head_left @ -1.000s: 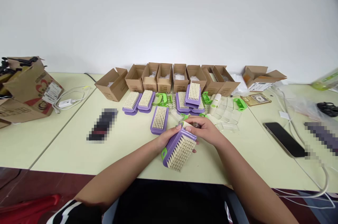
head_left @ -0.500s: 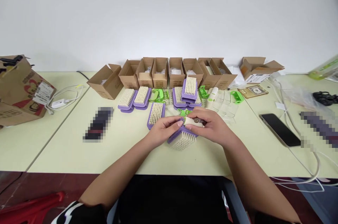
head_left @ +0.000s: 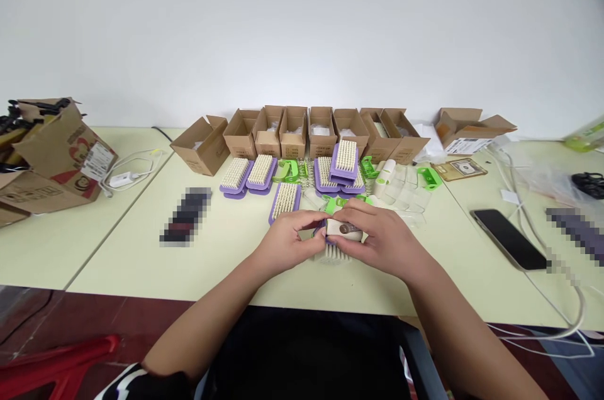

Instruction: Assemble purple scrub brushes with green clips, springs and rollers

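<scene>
My hands meet at the middle of the table around a cream cylindrical piece [head_left: 344,229] with a round brown mark. My left hand [head_left: 287,243] pinches its left end, and my right hand [head_left: 382,239] wraps over its right side. Beneath them lies a purple brush with pale bristles [head_left: 333,253], mostly hidden by my fingers. A bright green plastic part [head_left: 331,205] sits just beyond my fingertips. Another purple brush [head_left: 285,202] lies close to my left hand, and more stand in a group behind it.
Several small open cardboard boxes [head_left: 293,133] line the table's back edge. Clear plastic trays [head_left: 406,189] lie to the right of the brushes. A black smartphone [head_left: 508,239] and white cables lie further right. An opened carton [head_left: 61,158] stands at the far left.
The brush has swung from tilted in my left hand to lying under both hands, bristles toward me. My left hand has moved from the brush onto the cream piece.
</scene>
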The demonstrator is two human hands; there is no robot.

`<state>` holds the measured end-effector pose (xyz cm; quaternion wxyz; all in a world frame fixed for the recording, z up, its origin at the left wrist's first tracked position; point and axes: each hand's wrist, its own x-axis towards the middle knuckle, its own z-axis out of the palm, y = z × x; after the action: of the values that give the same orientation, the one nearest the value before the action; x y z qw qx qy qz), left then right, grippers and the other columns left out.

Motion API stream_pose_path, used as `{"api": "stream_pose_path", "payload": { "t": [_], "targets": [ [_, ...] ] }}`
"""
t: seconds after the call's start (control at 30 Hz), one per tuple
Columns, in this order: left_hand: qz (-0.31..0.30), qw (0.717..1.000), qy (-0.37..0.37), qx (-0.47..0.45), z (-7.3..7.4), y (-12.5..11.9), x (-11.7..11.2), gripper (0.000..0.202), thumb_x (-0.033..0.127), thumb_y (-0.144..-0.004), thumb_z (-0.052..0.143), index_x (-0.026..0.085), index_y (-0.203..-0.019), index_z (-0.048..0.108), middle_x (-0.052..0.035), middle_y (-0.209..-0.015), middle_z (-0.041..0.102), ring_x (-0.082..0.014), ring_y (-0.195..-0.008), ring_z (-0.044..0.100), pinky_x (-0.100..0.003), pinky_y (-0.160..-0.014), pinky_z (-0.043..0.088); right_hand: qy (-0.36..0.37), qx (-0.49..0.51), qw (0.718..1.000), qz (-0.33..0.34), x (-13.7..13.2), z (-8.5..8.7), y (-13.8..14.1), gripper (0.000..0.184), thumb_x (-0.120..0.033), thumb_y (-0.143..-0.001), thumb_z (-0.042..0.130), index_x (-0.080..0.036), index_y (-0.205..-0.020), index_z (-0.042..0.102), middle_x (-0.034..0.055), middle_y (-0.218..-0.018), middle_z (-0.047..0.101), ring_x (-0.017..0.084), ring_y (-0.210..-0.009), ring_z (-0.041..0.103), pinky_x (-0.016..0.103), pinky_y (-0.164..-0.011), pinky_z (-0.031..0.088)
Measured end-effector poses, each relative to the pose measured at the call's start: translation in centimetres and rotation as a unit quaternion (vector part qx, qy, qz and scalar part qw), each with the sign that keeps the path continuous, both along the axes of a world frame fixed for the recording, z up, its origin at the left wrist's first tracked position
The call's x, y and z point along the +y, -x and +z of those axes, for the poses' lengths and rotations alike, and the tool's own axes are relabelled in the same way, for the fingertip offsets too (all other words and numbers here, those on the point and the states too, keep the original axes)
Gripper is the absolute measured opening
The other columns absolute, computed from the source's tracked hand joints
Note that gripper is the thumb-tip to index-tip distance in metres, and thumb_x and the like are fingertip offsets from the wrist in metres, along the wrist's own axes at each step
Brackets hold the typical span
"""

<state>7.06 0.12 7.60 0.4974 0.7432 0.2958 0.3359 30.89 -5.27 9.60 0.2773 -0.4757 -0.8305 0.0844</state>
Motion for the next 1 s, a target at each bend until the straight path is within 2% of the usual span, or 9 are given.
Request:
{"api": "stream_pose_path", "payload": {
  "t": [0.17,0.3,0.4,0.47,0.53,0.6,0.73,0.87,1.0],
  "targets": [
    [-0.067,0.976,0.195,-0.069,-0.5,0.7,1.2,0.026,0.026,-0.090,0.081,0.016,-0.113,0.082,-0.0109,-0.112,0.083,-0.0267,-0.107,0.078,-0.036,-0.097,0.059,-0.004,0.004,1.000,0.017,0.3,-0.3,0.9,0.019,-0.043,-0.107,0.071,-0.024,-0.109,0.072,0.0056,-0.097,0.073,0.019,-0.082,0.067,0.030,-0.061,0.040],
    [-0.089,0.964,0.239,-0.077,-0.7,1.2,1.9,0.024,0.027,-0.089,0.084,0.016,-0.110,0.080,-0.0108,-0.111,0.082,-0.0258,-0.107,0.078,-0.035,-0.096,0.058,-0.004,-0.002,1.000,0.026,0.5,-0.2,1.0,0.022,-0.046,-0.107,0.071,-0.024,-0.105,0.070,0.0054,-0.097,0.074,0.019,-0.080,0.067,0.030,-0.060,0.038],
    [-0.077,0.977,0.190,-0.055,0.0,1.3,1.5,0.022,0.024,-0.091,0.078,0.018,-0.112,0.081,-0.0086,-0.110,0.082,-0.0250,-0.105,0.077,-0.034,-0.095,0.058,-0.003,-0.012,1.000,0.026,0.5,0.0,1.0,0.021,-0.045,-0.108,0.071,-0.024,-0.104,0.070,0.0051,-0.096,0.074,0.019,-0.079,0.067,0.030,-0.059,0.037],
    [-0.056,0.994,0.091,0.003,0.7,1.2,1.0,0.020,0.020,-0.092,0.071,0.019,-0.108,0.083,-0.0048,-0.102,0.081,-0.0219,-0.097,0.075,-0.030,-0.088,0.056,-0.004,-0.013,1.000,0.023,0.4,0.0,1.0,0.020,-0.044,-0.108,0.069,-0.025,-0.104,0.070,0.0052,-0.096,0.074,0.019,-0.079,0.067,0.030,-0.059,0.037],
    [-0.039,0.997,-0.010,0.059,1.4,1.1,0.4,0.022,0.016,-0.093,0.066,0.020,-0.103,0.085,-0.0019,-0.092,0.079,-0.0184,-0.085,0.070,-0.027,-0.079,0.052,-0.004,-0.004,1.000,0.022,0.3,-0.1,1.0,0.020,-0.044,-0.109,0.068,-0.025,-0.105,0.070,0.0051,-0.096,0.075,0.018,-0.078,0.067,0.030,-0.059,0.038],
    [-0.028,0.995,-0.061,0.079,1.9,1.0,-0.2,0.024,0.016,-0.095,0.063,0.020,-0.101,0.085,-0.0016,-0.087,0.077,-0.0169,-0.079,0.066,-0.027,-0.073,0.050,-0.007,0.011,1.000,0.026,0.1,-0.3,1.0,0.021,-0.045,-0.110,0.067,-0.025,-0.106,0.070,0.0048,-0.095,0.074,0.018,-0.078,0.067,0.030,-0.059,0.039],
    [-0.007,0.994,-0.082,0.077,1.8,0.6,-0.7,0.024,0.017,-0.094,0.062,0.019,-0.102,0.085,-0.0025,-0.085,0.076,-0.0171,-0.075,0.065,-0.027,-0.070,0.049,-0.017,0.051,0.998,0.035,0.2,-0.8,0.8,0.017,-0.041,-0.108,0.070,-0.025,-0.106,0.071,0.0041,-0.091,0.073,0.018,-0.076,0.065,0.031,-0.060,0.042],
    [0.013,0.992,-0.091,0.092,1.4,0.5,-1.1,0.019,0.018,-0.094,0.063,0.019,-0.098,0.082,-0.0018,-0.081,0.072,-0.0164,-0.073,0.062,-0.027,-0.069,0.047,0.007,0.123,0.991,0.046,0.5,-1.3,0.7,0.013,-0.037,-0.104,0.077,-0.026,-0.106,0.072,0.0033,-0.088,0.070,0.019,-0.076,0.065,0.033,-0.066,0.048],
    [0.029,0.993,-0.083,0.072,0.7,0.6,-1.1,0.018,0.019,-0.092,0.067,0.019,-0.103,0.081,-0.0038,-0.089,0.078,-0.0184,-0.078,0.068,-0.027,-0.070,0.049,0.012,0.215,0.976,0.037,0.7,-2.0,1.0,0.014,-0.039,-0.100,0.080,-0.027,-0.105,0.074,0.0052,-0.090,0.073,0.023,-0.080,0.067,0.038,-0.070,0.053]
  ]
}}
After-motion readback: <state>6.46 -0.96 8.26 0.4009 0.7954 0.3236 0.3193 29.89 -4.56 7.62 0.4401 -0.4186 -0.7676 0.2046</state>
